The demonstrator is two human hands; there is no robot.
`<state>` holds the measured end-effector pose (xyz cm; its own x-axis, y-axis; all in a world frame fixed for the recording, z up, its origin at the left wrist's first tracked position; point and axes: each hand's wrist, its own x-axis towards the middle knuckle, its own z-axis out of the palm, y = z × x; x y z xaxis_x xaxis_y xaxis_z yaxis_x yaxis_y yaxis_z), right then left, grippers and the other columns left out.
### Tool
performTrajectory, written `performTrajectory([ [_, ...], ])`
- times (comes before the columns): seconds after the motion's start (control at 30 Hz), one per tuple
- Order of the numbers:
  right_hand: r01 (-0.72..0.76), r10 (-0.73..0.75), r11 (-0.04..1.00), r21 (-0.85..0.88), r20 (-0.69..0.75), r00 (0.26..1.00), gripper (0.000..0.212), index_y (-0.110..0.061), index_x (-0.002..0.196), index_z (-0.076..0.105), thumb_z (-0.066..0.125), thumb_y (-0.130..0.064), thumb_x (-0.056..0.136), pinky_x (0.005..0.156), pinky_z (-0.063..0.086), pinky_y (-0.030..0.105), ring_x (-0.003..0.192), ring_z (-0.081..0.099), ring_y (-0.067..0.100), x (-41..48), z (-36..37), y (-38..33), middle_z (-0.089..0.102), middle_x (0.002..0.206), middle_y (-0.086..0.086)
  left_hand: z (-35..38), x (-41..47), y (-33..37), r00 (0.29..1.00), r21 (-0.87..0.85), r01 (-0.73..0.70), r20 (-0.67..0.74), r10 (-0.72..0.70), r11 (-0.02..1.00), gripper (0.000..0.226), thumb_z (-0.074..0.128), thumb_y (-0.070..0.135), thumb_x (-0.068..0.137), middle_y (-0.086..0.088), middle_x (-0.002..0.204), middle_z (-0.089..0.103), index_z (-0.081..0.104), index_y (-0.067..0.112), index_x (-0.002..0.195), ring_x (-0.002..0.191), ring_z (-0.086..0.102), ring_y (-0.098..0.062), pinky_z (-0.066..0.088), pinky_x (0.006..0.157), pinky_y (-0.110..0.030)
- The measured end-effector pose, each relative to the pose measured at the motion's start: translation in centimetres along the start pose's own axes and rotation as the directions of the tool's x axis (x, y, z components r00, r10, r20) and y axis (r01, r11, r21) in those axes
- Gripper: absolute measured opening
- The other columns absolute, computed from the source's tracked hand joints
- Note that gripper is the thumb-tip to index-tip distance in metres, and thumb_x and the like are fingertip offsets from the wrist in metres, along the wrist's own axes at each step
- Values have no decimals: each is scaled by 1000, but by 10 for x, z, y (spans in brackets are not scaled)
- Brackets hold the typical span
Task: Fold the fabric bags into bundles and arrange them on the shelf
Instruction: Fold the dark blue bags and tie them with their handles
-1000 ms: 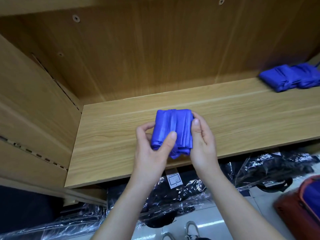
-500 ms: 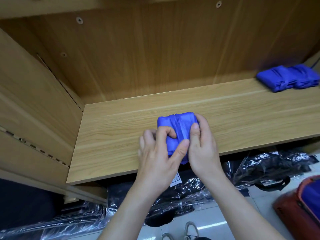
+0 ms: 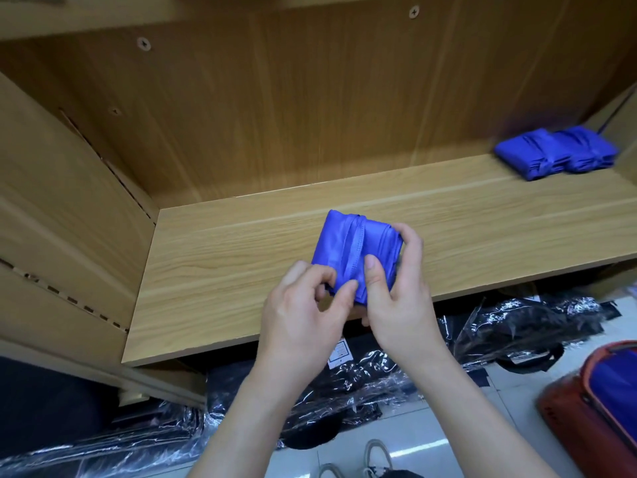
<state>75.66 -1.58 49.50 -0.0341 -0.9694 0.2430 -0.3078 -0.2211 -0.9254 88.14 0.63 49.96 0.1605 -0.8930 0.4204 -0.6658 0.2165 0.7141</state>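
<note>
- The step in hand appears to be the last tuck of a fold: the blue fabric bag is already a compact bundle, held over the front middle of the shelf; whether it touches the board cannot be told.
- The left hand pinches the bundle's near corner between thumb and forefinger.
- The right hand grips the bundle's right side, thumb pressed on top and fingers curled round the edge.
- The next move likely calls for keeping the fold tight while carrying the bundle right, to set it beside the finished bundles at the shelf's far right end.
- Count: 3 blue bundles in all, 1 in the hands and 2 touching side by side on the shelf; 1 red bag on the floor, showing blue inside.
</note>
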Motion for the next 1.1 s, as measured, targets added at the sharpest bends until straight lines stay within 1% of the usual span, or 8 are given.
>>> performTrajectory([
  [0.1, 15, -16, 999, -33, -26, 1000, 36, -18, 134, 36, 47, -22, 100, 67, 39, 8, 78, 54, -2, -3, -6, 0, 57, 89, -18, 1, 1, -6, 986, 116, -167, 2, 168, 979, 24, 54, 34, 83, 10, 66, 40, 55, 13, 71, 51, 43, -16, 43, 45, -33],
  [0.23, 53, -58, 995, -81, -59, 997, 34, -20, 130, 38, 48, -18, 97, 66, 38, 12, 79, 52, 0, -1, -15, -5, 55, 88, -18, 0, 11, -10, 968, 133, -249, 22, 248, 959, 19, 54, 30, 85, 11, 71, 42, 55, 14, 76, 56, 46, -15, 45, 48, -34],
  [0.33, 54, -54, 996, -66, -1, 999, 36, -23, 132, 37, 48, -19, 98, 73, 40, 15, 84, 53, -2, 4, -31, -7, 56, 94, -21, 0, 16, 0, 994, -151, 3, 109, 14, 988, 25, 62, 44, 73, 14, 88, 54, 52, 30, 90, 78, 54, -6, 46, 67, -27],
  [0.47, 30, -27, 999, -18, 165, 986, 39, -31, 138, 34, 43, -30, 100, 87, 43, 16, 96, 56, -2, 6, -57, -5, 56, 107, -26, 9, 24, 15, 873, -543, 399, 471, -125, 739, 83, 78, 42, 65, 9, 120, 64, 34, 39, 136, 101, 65, -5, 51, 81, -22],
  [0.7, -59, 87, 993, -100, 300, 950, 63, -45, 149, 1, 36, -45, 97, 113, 31, 32, 134, 40, 11, 18, -103, 12, 40, 149, -3, 75, 31, 51, 946, -524, 281, 293, -140, 804, 47, 63, 53, 79, 12, 99, 60, 42, 36, 118, 85, 58, -11, 52, 85, -40],
  [0.8, -43, 93, 981, -189, 265, 960, 68, -39, 152, -4, 35, -51, 99, 115, 28, 32, 141, 32, 10, 20, -131, 27, 32, 155, -2, 110, 18, 75, 939, -514, 316, 291, -184, 797, 35, 59, 54, 87, 9, 100, 59, 41, 38, 113, 84, 58, -7, 51, 82, -28],
  [0.93, -112, 147, 986, -126, 315, 938, 65, -33, 154, 9, 47, -31, 101, 111, 24, 15, 136, 32, -2, 24, -189, 47, 33, 152, -12, 138, 23, 110, 822, -478, 511, 515, -244, 714, 28, 55, 45, 91, 5, 99, 59, 52, 25, 109, 84, 55, -6, 45, 74, -22],
  [1.1, -196, 169, 980, 34, 381, 909, 73, -44, 146, 36, 73, -24, 86, 92, 45, 19, 100, 60, -2, 34, -269, 69, 64, 112, -14, 161, 45, 135, 597, -350, 423, 802, 34, 836, 24, 65, 35, 87, 4, 97, 72, 68, 19, 104, 84, 63, -4, 49, 74, -15],
])
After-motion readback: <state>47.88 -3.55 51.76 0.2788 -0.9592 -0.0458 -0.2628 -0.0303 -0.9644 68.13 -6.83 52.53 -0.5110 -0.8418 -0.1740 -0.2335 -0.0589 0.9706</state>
